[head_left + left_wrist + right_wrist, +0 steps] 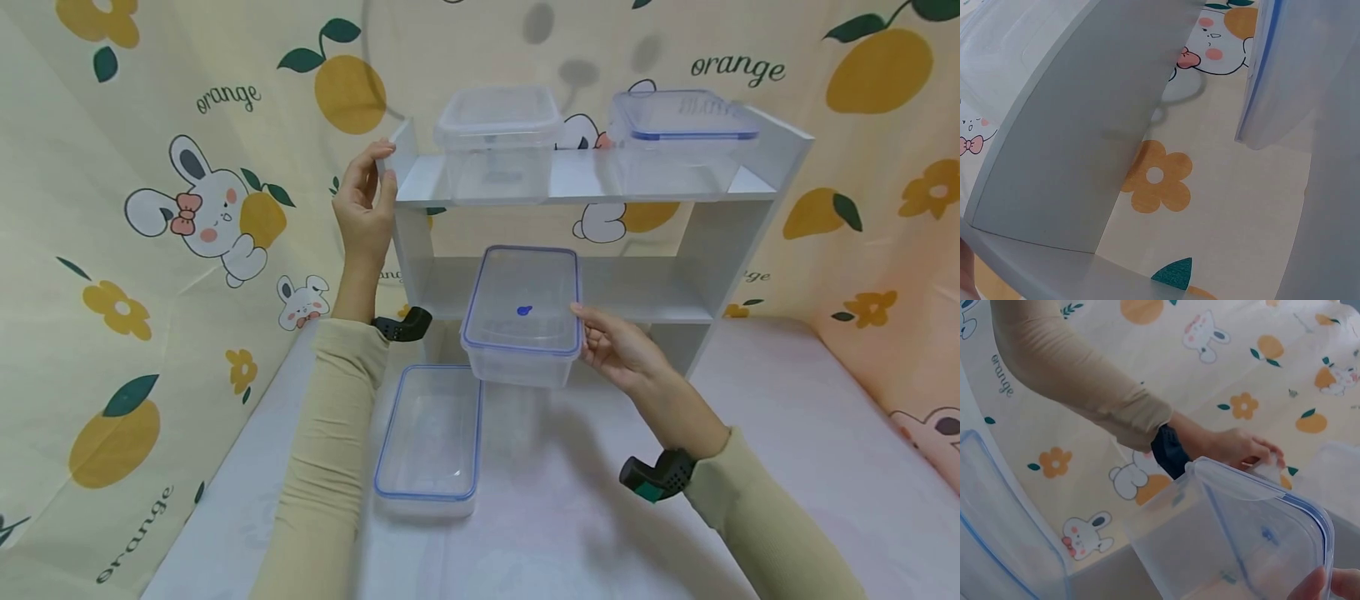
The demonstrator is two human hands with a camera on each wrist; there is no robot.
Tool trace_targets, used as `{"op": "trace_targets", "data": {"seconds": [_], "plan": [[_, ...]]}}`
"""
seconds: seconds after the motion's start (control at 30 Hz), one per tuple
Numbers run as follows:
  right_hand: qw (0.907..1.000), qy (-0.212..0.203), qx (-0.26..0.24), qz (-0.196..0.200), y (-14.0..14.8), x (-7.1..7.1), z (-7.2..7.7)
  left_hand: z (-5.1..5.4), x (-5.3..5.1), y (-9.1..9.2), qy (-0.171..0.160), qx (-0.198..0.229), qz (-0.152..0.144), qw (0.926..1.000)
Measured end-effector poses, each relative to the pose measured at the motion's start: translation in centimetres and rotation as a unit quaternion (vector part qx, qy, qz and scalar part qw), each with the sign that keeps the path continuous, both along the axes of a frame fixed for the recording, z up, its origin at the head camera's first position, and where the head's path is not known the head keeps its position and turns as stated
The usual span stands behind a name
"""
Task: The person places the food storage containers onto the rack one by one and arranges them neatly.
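Note:
My right hand (618, 346) pinches the right edge of a clear plastic food container (521, 300) with a blue-rimmed lid, held up in front of the white shelf (738, 242). In the right wrist view this container (1197, 544) shows its lid and side, with fingertips (1310, 584) at its edge. My left hand (365, 200) grips the upper left side panel of the shelf. Below the held container, another blue-rimmed food container (429, 442) rests on the table.
Two lidded clear containers, one white-lidded (498, 142) and one blue-rimmed (682, 142), stand on the top shelf board. A patterned cloth (247, 208) hangs behind and at the sides. The white table surface (540, 517) extends in front.

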State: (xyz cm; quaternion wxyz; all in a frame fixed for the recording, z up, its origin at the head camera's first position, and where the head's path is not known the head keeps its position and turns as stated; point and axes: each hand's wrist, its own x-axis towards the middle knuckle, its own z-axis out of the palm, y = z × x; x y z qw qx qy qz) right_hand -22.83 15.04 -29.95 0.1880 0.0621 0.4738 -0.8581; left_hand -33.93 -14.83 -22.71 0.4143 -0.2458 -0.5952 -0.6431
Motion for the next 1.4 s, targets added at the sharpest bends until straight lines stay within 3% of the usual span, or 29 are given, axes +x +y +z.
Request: {"op": "trace_targets", "data": {"seconds": [0.37,0.8,1.4], "plan": [[0.9998,0.012,0.012,0.002,-0.2,-1.2,0.1,0.0,-0.1,0.0,0.002,-0.005,0.001,1.0],[0.9997,-0.008,0.009,-0.023,-1.1,-2.5,0.4,0.1,0.0,0.0,-0.002,-0.003,0.006,1.0],[0.9989,-0.028,0.031,-0.02,-1.4,-2.8,0.5,0.0,-0.2,-0.1,0.0,-0.007,0.009,0.9999]]}}
